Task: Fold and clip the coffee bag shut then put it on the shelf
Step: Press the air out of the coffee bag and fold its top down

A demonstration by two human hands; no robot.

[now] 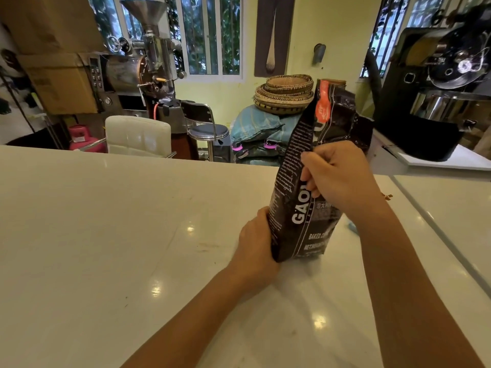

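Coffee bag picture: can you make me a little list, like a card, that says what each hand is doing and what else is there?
bag: black coffee bag standing upright on the white counter
bag top: still open, crumpled, not folded
left hand: left hand gripping the bag's bottom edge
right hand: right hand squeezing the bag's middle
clip: none clearly seen
shelf: not in view
behind: stacked woven baskets, white chair, coffee roaster
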